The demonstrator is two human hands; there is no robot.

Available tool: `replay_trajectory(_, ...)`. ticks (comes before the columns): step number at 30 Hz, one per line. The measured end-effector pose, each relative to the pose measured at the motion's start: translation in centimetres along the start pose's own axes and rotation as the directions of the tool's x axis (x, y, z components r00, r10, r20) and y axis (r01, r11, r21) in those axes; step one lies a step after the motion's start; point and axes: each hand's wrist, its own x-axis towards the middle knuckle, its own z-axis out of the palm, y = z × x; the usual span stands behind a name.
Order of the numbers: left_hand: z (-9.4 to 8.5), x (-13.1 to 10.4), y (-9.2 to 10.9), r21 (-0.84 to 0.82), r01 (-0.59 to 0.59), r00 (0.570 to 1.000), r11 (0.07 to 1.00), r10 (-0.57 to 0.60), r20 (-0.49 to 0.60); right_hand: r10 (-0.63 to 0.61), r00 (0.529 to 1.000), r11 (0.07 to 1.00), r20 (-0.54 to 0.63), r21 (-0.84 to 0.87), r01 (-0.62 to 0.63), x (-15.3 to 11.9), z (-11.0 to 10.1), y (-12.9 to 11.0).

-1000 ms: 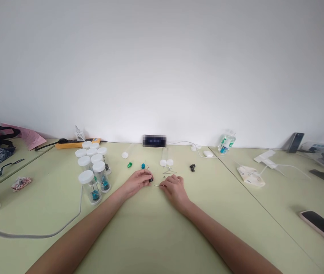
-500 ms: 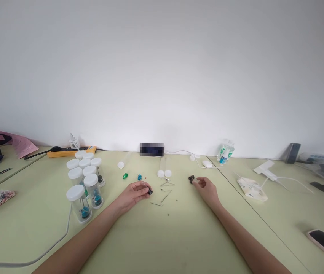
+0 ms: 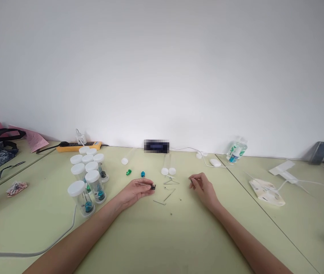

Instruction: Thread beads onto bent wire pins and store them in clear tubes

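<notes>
My left hand (image 3: 136, 193) pinches a small black part (image 3: 153, 187) with a thin metal rod (image 3: 140, 183) rising from it toward the left. Just beyond those fingers lies a blue bead-like piece (image 3: 142, 174), and a green one (image 3: 128, 172) sits to its left. My right hand (image 3: 202, 187) rests on the table with thumb and fingertips together over a small dark part (image 3: 192, 180), mostly hidden by them. Between the hands lie several thin bent metal rods (image 3: 169, 194) and two tiny metal bits, one of them a small nut-like piece (image 3: 171, 214).
Several clear tubes with white lids (image 3: 76, 188) stand at left, with assembled pieces inside. Other clear tubes (image 3: 165, 163) lie ahead. Along the wall are a yellow power strip (image 3: 79, 146), a blurred-out dark device (image 3: 156, 146) and a clear bottle (image 3: 237, 151). A white cable (image 3: 42, 252) runs front left.
My right fingers have closed over the dark cluster that lay beside them. In my left hand the rod and black part have turned, the rod now lying flatter. The view has shifted slightly left.
</notes>
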Motion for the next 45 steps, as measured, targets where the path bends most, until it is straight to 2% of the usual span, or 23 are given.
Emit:
replay_trajectory(2,0.0,0.0,-0.1,0.012,-0.008,1.0,1.0,0.008,0.017,0.01,0.987,0.979,0.158,0.199,-0.042,-1.1,0.9,-2.4)
replay_trajectory(5,0.2,-0.1,-0.2,0.021,-0.018,0.999,1.0,0.017,0.035,-0.01,0.903,0.877,0.43,0.437,-0.199,-3.7,2.8,-5.8)
replay_trajectory(6,0.2,-0.1,-0.2,0.025,-0.018,0.999,1.0,0.017,0.04,-0.018,0.856,0.834,0.517,0.48,-0.273,-4.7,3.5,-6.7)
replay_trajectory(9,0.3,-0.3,-0.1,0.041,-0.012,0.998,0.999,0.009,0.068,-0.108,0.62,0.753,0.777,0.471,-0.459,-7.3,5.3,-8.1)
replay_trajectory(10,0.4,-0.3,-0.1,0.048,-0.011,0.997,0.999,0.007,0.078,-0.129,0.567,0.744,0.814,0.458,-0.487,-7.8,5.8,-8.2)
replay_trajectory(11,0.4,-0.4,-0.1,0.057,-0.01,0.996,0.998,0.005,0.086,-0.146,0.553,0.738,0.821,0.462,-0.491,-8.0,6.2,-8.2)
replay_trajectory(12,0.4,-0.5,-0.1,0.068,-0.006,0.996,0.998,0.0,0.094,-0.143,0.561,0.74,0.816,0.464,-0.486,-8.0,6.6,-8.1)
replay_trajectory(13,0.4,-0.6,0.0,0.083,-0.001,0.995,0.997,-0.007,0.099,-0.128,0.59,0.747,0.797,0.469,-0.471,-7.7,6.8,-7.8)
replay_trajectory(16,0.6,-0.7,0.2,0.131,0.01,0.994,0.991,-0.025,0.11,-0.05,0.738,0.79,0.673,0.479,-0.383,-6.2,7.0,-7.0)
replay_trajectory(17,0.7,-0.8,0.2,0.146,0.011,0.993,0.989,-0.028,0.117,-0.032,0.773,0.794,0.634,0.486,-0.365,-5.7,6.9,-6.7)
replay_trajectory(20,0.8,-0.9,0.4,0.186,0.005,0.988,0.983,-0.033,0.15,-0.006,0.826,0.768,0.563,0.532,-0.356,-4.9,6.6,-6.3)
replay_trajectory(27,0.9,-0.7,0.3,0.294,-0.025,0.983,0.955,-0.03,0.181,-0.002,0.844,0.715,0.536,0.591,-0.374,-5.1,6.8,-6.0)
replay_trajectory(37,0.8,-1.0,0.5,0.375,-0.058,0.959,0.925,-0.053,0.279,0.016,0.82,0.711,0.572,0.57,-0.412,-5.2,7.0,-5.3)
replay_trajectory(42,0.9,-1.3,0.7,0.373,-0.033,0.961,0.927,-0.074,0.268,0.023,0.821,0.738,0.57,0.544,-0.398,-5.4,7.1,-5.3)
replay_trajectory(45,1.1,-1.5,1.0,0.414,-0.017,0.958,0.91,-0.104,0.268,0.025,0.87,0.845,0.493,0.454,-0.282,-5.7,7.2,-5.5)
